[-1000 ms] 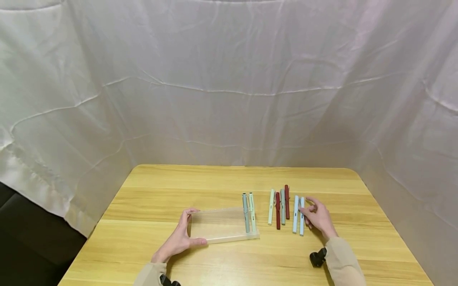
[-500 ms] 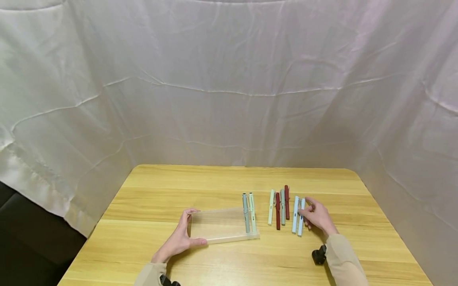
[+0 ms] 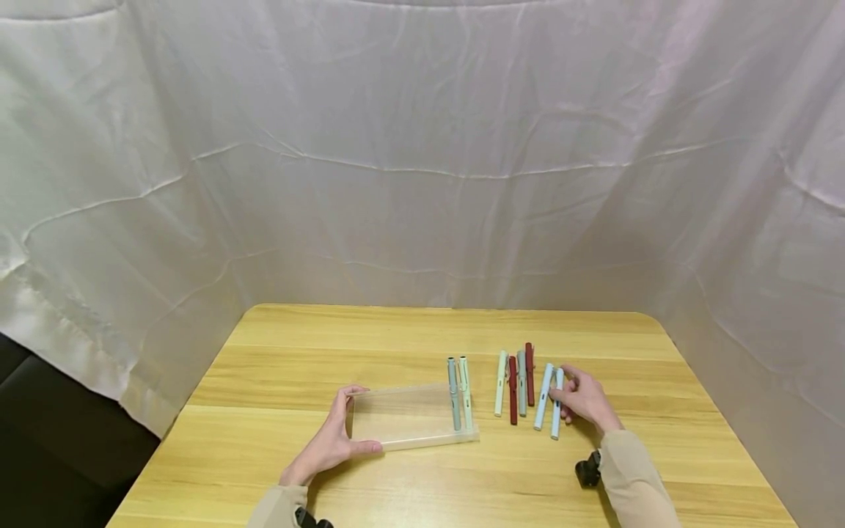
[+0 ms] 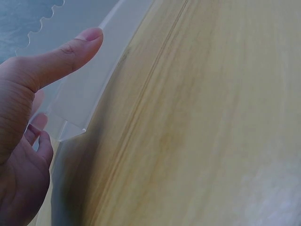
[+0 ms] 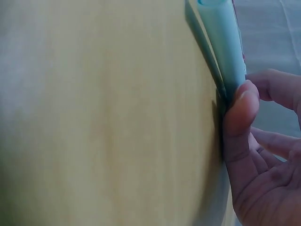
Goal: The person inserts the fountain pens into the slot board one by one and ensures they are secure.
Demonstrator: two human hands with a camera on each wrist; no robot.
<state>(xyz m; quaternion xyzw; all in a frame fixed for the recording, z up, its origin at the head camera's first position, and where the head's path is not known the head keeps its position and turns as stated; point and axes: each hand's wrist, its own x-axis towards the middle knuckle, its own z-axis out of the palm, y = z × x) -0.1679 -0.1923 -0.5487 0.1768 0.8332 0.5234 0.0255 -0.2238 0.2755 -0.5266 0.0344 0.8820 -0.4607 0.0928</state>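
Observation:
My left hand (image 3: 330, 436) grips the left end of a clear plastic pen tray (image 3: 401, 416), thumb (image 4: 70, 59) along the near wall and fingers at the far side. A scalloped edge shows on the tray (image 4: 89, 84) in the left wrist view. Across its right end lie a grey-blue pen (image 3: 454, 396) and a pale green pen (image 3: 466, 396). To the right, my right hand (image 3: 587, 403) pinches a light blue pen (image 3: 556, 425) between thumb and fingers; its end points at the camera in the right wrist view. Another light blue pen (image 3: 543, 400) lies tilted beside it.
Between the tray and the light blue pens lie a pale green pen (image 3: 500, 389), a dark red pen (image 3: 513, 396), a grey-blue pen (image 3: 521, 389) and a second dark red pen (image 3: 529, 381). The wooden table (image 3: 422, 491) ends at pale curtains (image 3: 422, 220).
The two light blue pens have shifted slightly: the left one now tilts, its near end further left, and the right one has slid a little nearer. The left hand and tray stay put.

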